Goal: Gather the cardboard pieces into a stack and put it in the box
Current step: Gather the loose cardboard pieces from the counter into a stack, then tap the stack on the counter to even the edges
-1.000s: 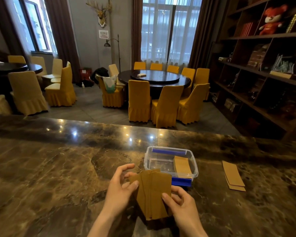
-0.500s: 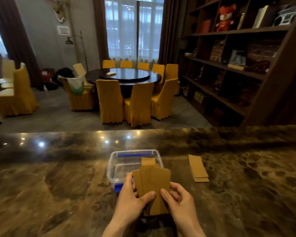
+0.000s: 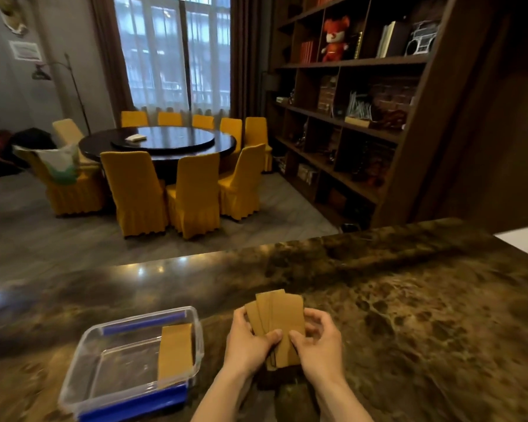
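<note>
Cardboard pieces (image 3: 279, 322) above marble counter (image 3: 409, 315); dining room beyond.

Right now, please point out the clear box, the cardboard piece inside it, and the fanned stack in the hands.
clear box (image 3: 87, 354), head view, left wall.
cardboard piece (image 3: 176, 351), head view, its middle.
fanned stack (image 3: 282, 318), head view, front piece.

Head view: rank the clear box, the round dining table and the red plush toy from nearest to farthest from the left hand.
1. Clear box, on the counter just left of the left hand.
2. Round dining table, across the room, ahead and to the left.
3. Red plush toy, high on the shelf, far ahead on the right.
</note>
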A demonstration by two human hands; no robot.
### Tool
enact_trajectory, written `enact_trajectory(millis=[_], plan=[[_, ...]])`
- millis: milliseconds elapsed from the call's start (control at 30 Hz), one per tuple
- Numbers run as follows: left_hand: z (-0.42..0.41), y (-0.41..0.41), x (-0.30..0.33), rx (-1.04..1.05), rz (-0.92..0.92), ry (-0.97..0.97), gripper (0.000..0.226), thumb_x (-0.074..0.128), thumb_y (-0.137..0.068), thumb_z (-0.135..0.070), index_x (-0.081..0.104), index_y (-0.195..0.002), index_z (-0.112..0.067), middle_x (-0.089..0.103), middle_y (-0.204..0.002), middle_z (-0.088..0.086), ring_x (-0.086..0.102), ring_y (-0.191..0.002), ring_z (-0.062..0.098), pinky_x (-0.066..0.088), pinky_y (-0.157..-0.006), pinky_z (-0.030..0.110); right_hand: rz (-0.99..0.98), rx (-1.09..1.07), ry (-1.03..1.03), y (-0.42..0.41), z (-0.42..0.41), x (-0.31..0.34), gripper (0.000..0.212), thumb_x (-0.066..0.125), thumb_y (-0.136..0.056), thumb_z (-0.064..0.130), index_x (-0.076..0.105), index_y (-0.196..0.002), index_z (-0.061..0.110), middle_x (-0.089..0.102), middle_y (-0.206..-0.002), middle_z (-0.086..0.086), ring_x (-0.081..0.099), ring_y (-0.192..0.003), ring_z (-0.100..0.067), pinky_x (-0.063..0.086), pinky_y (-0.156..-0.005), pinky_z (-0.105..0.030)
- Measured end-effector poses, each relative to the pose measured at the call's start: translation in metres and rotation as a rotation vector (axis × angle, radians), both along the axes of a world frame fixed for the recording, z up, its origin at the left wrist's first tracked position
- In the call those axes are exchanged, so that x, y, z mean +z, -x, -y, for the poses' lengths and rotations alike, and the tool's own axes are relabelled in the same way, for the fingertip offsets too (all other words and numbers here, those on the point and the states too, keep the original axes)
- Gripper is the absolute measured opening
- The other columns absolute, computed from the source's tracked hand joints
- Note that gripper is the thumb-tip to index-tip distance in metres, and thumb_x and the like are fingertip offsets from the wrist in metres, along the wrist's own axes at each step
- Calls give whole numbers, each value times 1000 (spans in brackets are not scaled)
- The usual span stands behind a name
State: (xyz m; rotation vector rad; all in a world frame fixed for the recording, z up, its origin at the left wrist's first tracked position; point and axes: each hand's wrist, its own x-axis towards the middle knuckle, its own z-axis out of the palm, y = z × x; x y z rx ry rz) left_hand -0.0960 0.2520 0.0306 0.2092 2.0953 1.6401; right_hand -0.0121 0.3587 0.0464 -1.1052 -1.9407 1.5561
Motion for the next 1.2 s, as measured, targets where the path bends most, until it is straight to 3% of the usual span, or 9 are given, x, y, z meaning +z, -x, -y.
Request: enact_trajectory(millis=[100, 300, 367, 433, 567, 733, 933, 1067, 1200], plan=[[-24, 12, -3, 47, -12, 127, 68, 87, -76, -22, 42, -127, -20, 64, -113, -2, 63, -105, 19, 54, -99, 41, 74, -8, -67, 19, -17, -5, 40, 76, -82, 5, 57, -101, 34, 69, -95, 7, 69, -87, -15, 62, -82, -42], [-49, 23, -17, 102, -69, 491, 70, 82, -74, -47, 44, -126, -21, 64, -126, 2, 62, -116, 27, 54, -98, 43, 226, 52, -189, 40, -34, -25, 38, 74, -82, 11, 54, -104, 35, 68, -99, 7, 63, -103, -20, 56, -91, -40], [-49, 27, -23, 88, -42, 586, 71, 81, -72, -52, 46, -126, -21, 63, -126, 2, 62, -116, 28, 55, -95, 42, 281, 80, -269, 43, -33, -29, 38, 73, -82, 17, 53, -108, 35, 68, -106, 8, 61, -105, -20, 54, -88, -36], [-62, 31, -29, 118, -23, 654, 74, 82, -71, -52, 46, -127, -22, 63, -125, 2, 62, -115, 27, 56, -92, 41, 330, 145, -307, 49, -46, -40, 39, 72, -83, 24, 50, -112, 37, 66, -113, 9, 62, -106, -19, 52, -84, -32], [-64, 34, -32, 115, -22, 765, 74, 81, -74, -50, 44, -131, -21, 63, -126, 3, 62, -116, 27, 53, -86, 37, 367, 233, -348, 47, -45, -40, 46, 73, -83, 31, 49, -122, 34, 66, -119, 7, 56, -115, -19, 50, -92, -33], [-74, 31, -30, 73, 14, 801, 79, 81, -77, -44, 38, -138, -19, 62, -129, 6, 62, -117, 29, 56, -93, 40, 395, 218, -204, 44, -54, -38, 64, 79, -80, 26, 47, -134, 31, 71, -112, 5, 61, -111, -19, 48, -89, -29], [-84, 21, -27, 90, 110, 630, 68, 84, -75, -32, 44, -128, -19, 62, -120, 5, 62, -114, 27, 55, -96, 39, 368, 248, -34, 35, -76, -44, 51, 70, -85, 21, 50, -132, 24, 67, -90, 10, 62, -103, -19, 52, -89, -35], [-76, 15, -28, 66, 164, 256, 49, 82, -79, -15, 55, -119, -25, 65, -112, -5, 63, -107, 18, 55, -98, 44, 221, 160, 124, 35, -84, -45, 42, 66, -90, 42, 57, -126, 22, 69, -95, 6, 66, -93, -16, 56, -92, -42], [-75, 5, -23, -48, 31, 22, 53, 75, -87, -10, 51, -123, -41, 56, -129, -8, 60, -114, 7, 55, -94, 27, -15, 174, 375, 32, -93, -37, 48, 48, -87, 68, 66, -112, 31, 70, -108, 0, 69, -98, -21, 58, -92, -49]])
